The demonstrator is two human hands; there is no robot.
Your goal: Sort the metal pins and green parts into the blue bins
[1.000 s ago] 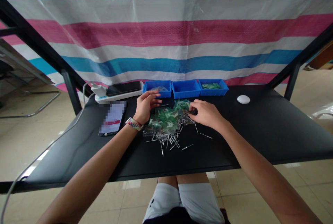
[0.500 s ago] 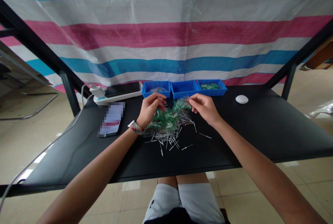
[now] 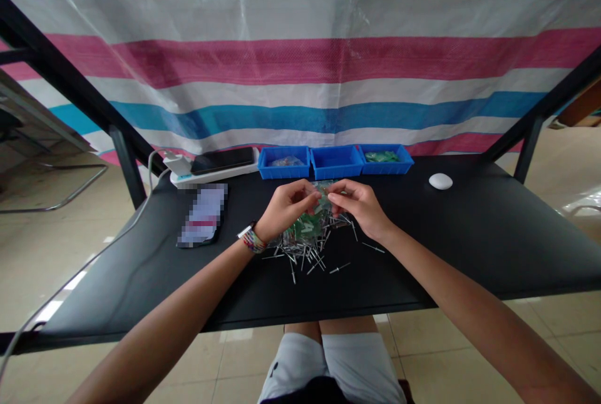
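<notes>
My left hand [image 3: 287, 207] and my right hand [image 3: 355, 203] meet above a heap of small clear bags with green print [image 3: 307, 226] on the black table [image 3: 460, 241]. Both hands pinch the same small clear bag [image 3: 323, 198], fingers closed on its edges. Loose metal pins [image 3: 310, 257] lie scattered under and in front of the heap. A beaded band sits on my left wrist.
Three blue trays [image 3: 337, 161] stand in a row at the back; the right one holds green pieces. A power strip with a dark phone on it [image 3: 213, 163] lies at back left, another phone [image 3: 203, 222] nearer, and a white round object [image 3: 440, 181] at right.
Both hands have lifted off the heap and come together at the middle, now pinching one small bag between them. The right hand earlier rested on the pile.
</notes>
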